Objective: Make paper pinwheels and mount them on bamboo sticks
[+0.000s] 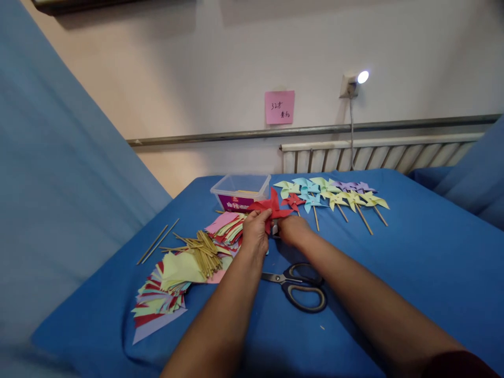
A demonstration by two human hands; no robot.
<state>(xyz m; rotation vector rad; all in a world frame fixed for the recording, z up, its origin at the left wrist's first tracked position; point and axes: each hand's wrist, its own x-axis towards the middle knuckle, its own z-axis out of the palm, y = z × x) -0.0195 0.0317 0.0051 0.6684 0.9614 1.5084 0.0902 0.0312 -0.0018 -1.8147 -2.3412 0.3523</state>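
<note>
Left hand [255, 231] pinches a red paper pinwheel [271, 208] by one blade; right hand [292, 230] is closed at its underside, on what I cannot tell. The pinwheel sits just in front of a clear plastic tub [240, 190] with a purple label, contents unclear. Right of the tub: pastel pinwheels on sticks [334, 197]. Left: bamboo sticks [202, 251] over cut paper squares [165, 294]. Black scissors [299, 286] lie nearer, on the blue-clothed bench [413, 252].
</note>
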